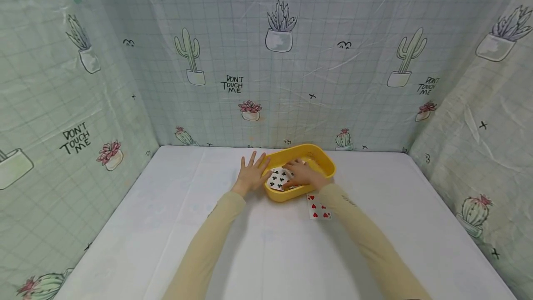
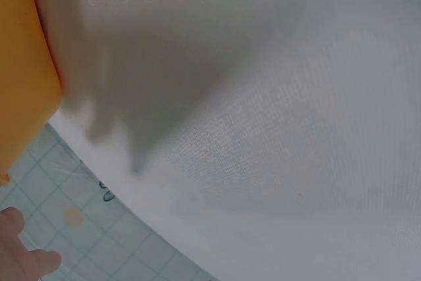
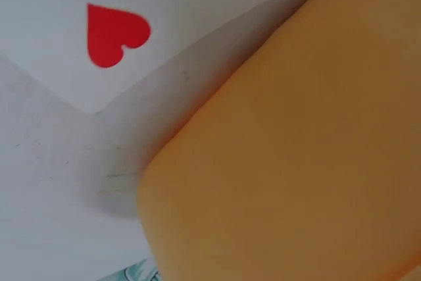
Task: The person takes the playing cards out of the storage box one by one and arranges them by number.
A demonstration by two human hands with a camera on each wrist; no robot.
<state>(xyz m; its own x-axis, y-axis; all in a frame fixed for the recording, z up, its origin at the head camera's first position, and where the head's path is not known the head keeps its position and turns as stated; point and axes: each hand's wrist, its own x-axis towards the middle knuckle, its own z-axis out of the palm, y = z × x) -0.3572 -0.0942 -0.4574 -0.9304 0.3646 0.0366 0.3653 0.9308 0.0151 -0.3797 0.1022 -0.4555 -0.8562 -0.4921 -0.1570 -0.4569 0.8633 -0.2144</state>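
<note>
A yellow oval tub (image 1: 319, 153) holds white playing cards, with a clubs card (image 1: 276, 178) face up at its left end. My right hand (image 1: 303, 173) reaches over the tub's near rim, fingers and thumb spread apart over the cards. Part of the cards is hidden beneath it. At the tub's left rim my left hand (image 1: 250, 176) has its fingers spread, the thumb right by the rim. In the left wrist view only a few fingertips (image 2: 29, 261) show. A hearts playing card (image 1: 316, 208) lies face up on the table under my right forearm.
The white table (image 1: 200, 235) ends behind the tub at a patterned cloth wall (image 1: 225, 119), with more cloth to the left and right. In the right wrist view the tub's side (image 3: 283, 149) stands close beside the hearts card (image 3: 171, 24).
</note>
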